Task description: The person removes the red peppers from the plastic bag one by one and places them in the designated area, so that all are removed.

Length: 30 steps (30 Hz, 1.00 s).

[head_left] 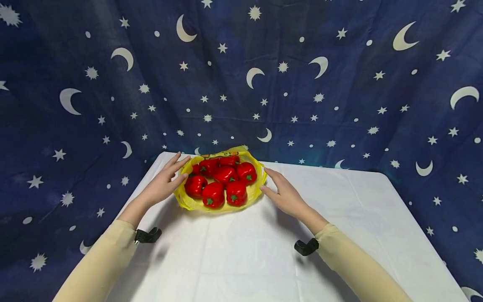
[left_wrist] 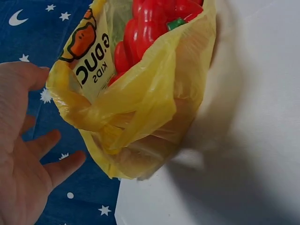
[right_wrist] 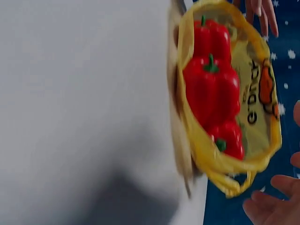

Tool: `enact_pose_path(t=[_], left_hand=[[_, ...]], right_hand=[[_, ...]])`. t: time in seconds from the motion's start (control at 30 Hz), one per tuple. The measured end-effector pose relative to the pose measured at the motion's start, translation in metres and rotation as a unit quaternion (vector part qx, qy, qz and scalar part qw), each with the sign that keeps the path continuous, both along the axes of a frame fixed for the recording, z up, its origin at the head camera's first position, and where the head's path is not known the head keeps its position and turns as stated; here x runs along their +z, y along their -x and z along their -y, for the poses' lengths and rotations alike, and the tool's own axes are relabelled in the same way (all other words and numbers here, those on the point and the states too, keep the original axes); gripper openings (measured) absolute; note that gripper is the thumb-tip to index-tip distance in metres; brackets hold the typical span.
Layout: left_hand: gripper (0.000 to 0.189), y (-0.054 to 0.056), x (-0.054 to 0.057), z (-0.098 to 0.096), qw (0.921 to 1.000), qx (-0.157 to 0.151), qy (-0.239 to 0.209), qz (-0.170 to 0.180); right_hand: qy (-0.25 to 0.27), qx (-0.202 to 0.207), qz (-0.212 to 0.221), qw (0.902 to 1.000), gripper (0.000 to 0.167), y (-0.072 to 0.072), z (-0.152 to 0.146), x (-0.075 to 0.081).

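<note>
A yellow plastic bag (head_left: 196, 204) stands wide open at the far side of the table, its rim folded down around several red bell peppers (head_left: 213, 194) with green stems. My left hand (head_left: 162, 182) is at the bag's left side, fingers spread and fairly straight, thumb close to the rim. On the opposite side my right hand (head_left: 286, 195) reaches toward the rim with extended fingers. In the left wrist view, the bag (left_wrist: 140, 103) shows printed lettering inside, and the fingers lie beside its edge. The right wrist view has the peppers (right_wrist: 213, 89) stacked inside, with my fingers just off the bag.
A white cloth covers the table (head_left: 241, 256). Directly behind the bag hangs a dark blue curtain (head_left: 234, 84) with moons and stars, which also runs along both sides. Each wrist wears a black camera mount (head_left: 148, 235).
</note>
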State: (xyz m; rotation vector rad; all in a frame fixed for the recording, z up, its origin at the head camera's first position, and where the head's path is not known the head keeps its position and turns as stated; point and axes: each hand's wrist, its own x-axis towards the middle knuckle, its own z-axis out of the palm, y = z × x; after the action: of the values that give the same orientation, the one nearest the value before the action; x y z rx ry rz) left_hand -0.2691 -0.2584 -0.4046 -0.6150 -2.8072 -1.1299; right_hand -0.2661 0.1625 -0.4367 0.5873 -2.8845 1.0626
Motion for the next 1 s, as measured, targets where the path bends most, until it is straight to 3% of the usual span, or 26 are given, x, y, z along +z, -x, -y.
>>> enact_pose_path(t=[0.17, 0.5, 1.0], left_hand=[[0.054, 0.005, 0.003, -0.001, 0.9996, -0.018, -0.001, 0.02], [0.049, 0.016, 0.002, 0.005, 0.9987, -0.027, 0.019, 0.039], [0.054, 0.021, -0.002, 0.002, 0.9982, -0.04, 0.015, 0.043]], right_hand=[[0.069, 0.019, 0.058, 0.9957, 0.073, 0.002, 0.022, -0.003], [0.111, 0.005, 0.133, 0.9849, 0.072, 0.01, 0.053, -0.005], [0.185, -0.059, 0.234, 0.9527, 0.075, 0.017, 0.076, -0.015]])
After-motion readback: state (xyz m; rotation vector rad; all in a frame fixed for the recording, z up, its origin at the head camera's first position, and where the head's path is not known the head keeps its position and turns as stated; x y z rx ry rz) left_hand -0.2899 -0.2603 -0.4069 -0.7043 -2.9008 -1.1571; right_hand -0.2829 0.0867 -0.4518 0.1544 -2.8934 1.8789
